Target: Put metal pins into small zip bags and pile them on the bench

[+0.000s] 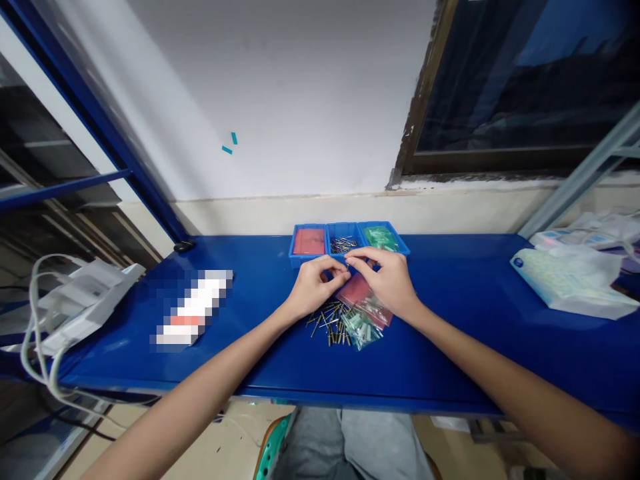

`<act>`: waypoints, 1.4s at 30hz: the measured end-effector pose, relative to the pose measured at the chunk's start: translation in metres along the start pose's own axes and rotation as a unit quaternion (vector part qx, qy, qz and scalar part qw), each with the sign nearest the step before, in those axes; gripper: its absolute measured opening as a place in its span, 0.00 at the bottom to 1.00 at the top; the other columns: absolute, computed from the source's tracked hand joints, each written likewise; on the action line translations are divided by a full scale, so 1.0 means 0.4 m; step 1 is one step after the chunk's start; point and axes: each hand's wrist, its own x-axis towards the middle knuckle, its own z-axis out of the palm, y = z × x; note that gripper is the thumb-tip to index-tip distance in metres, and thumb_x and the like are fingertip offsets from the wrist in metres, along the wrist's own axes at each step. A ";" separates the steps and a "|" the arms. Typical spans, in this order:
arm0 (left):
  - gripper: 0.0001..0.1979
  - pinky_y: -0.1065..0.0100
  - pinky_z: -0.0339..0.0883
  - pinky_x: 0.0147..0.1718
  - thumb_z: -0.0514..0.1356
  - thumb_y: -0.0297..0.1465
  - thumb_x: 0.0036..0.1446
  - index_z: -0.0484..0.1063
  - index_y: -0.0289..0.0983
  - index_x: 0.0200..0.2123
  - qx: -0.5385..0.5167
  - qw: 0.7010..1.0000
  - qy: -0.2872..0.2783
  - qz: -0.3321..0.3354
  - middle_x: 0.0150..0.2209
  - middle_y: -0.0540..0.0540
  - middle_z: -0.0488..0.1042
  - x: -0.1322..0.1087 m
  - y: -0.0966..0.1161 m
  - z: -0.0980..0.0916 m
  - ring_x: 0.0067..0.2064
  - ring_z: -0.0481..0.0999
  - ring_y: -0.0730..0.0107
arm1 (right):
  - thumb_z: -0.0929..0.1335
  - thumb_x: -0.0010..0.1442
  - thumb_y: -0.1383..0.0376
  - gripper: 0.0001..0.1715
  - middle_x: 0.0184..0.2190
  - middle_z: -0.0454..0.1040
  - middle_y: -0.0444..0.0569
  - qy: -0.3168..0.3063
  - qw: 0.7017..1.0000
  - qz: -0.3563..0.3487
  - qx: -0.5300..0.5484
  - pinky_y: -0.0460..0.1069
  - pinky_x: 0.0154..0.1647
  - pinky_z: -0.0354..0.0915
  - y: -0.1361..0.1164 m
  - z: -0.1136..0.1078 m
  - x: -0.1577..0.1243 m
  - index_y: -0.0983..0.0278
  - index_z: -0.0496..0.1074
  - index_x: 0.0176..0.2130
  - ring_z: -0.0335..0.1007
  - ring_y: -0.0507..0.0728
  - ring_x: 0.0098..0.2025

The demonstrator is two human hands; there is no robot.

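My left hand (316, 285) and my right hand (387, 277) meet over the table, each with thumb and forefinger pinched. A tiny brass-coloured bit shows between their fingertips, too small to name. Below them lies a loose pile of thin metal pins (330, 323) with brass-coloured and dark ends. Beside the pile, a clear greenish bag (361, 328) with pale pieces in it partly overlaps red plastic bags (356, 291), which my right hand partly hides. Just behind the hands sits a blue three-part tray (308, 257), holding red bags, metal pins and green bags from left to right.
The blue table (450, 347) runs along a wall, with a window (525, 87) at right. A white power strip (90, 300) with cables stands at left, near a blurred-out item (195, 310). At right are a tissue pack (565, 280) and more white things.
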 end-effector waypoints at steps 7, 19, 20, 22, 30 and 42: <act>0.06 0.71 0.63 0.30 0.64 0.32 0.61 0.77 0.36 0.34 -0.018 0.997 0.056 -0.043 0.32 0.48 0.78 0.003 -0.026 -0.015 0.32 0.73 0.71 | 0.68 0.63 0.67 0.07 0.35 0.81 0.46 -0.059 0.995 -0.020 -0.072 0.53 0.42 0.67 0.022 -0.002 0.009 0.61 0.79 0.38 0.75 0.56 0.36; 0.08 0.67 0.71 0.39 0.59 0.29 0.66 0.74 0.37 0.46 0.159 0.977 0.056 0.127 0.42 0.44 0.73 -0.013 -0.025 -0.021 0.39 0.74 0.70 | 0.66 0.66 0.67 0.09 0.33 0.79 0.46 -0.095 0.991 -0.017 -0.096 0.51 0.40 0.64 0.033 0.007 0.000 0.62 0.76 0.36 0.74 0.56 0.36; 0.07 0.67 0.71 0.39 0.59 0.30 0.66 0.75 0.38 0.46 0.165 0.976 0.055 0.130 0.43 0.43 0.72 -0.014 -0.025 -0.021 0.39 0.74 0.70 | 0.66 0.67 0.67 0.09 0.33 0.79 0.46 -0.099 0.990 -0.018 -0.098 0.51 0.40 0.64 0.030 0.006 -0.001 0.62 0.75 0.35 0.74 0.56 0.36; 0.07 0.68 0.71 0.37 0.59 0.31 0.66 0.74 0.37 0.45 0.165 0.977 0.046 0.130 0.42 0.44 0.73 -0.014 -0.027 -0.023 0.38 0.74 0.70 | 0.65 0.67 0.67 0.10 0.33 0.78 0.46 -0.105 0.989 -0.024 -0.104 0.50 0.40 0.63 0.024 0.007 -0.004 0.62 0.74 0.34 0.73 0.56 0.37; 0.12 0.69 0.71 0.36 0.57 0.29 0.67 0.68 0.35 0.52 0.134 0.984 -0.004 0.121 0.36 0.47 0.75 -0.017 -0.036 -0.021 0.35 0.75 0.71 | 0.67 0.67 0.65 0.10 0.33 0.78 0.45 -0.113 0.990 -0.032 -0.078 0.49 0.41 0.63 0.008 0.008 -0.005 0.62 0.74 0.33 0.73 0.55 0.37; 0.08 0.68 0.72 0.35 0.62 0.33 0.63 0.74 0.36 0.43 -0.079 0.995 0.052 -0.024 0.34 0.46 0.80 -0.001 -0.038 -0.008 0.35 0.79 0.68 | 0.67 0.64 0.69 0.06 0.32 0.80 0.45 -0.155 0.988 0.001 -0.028 0.48 0.36 0.64 0.015 0.025 -0.009 0.63 0.74 0.35 0.74 0.54 0.33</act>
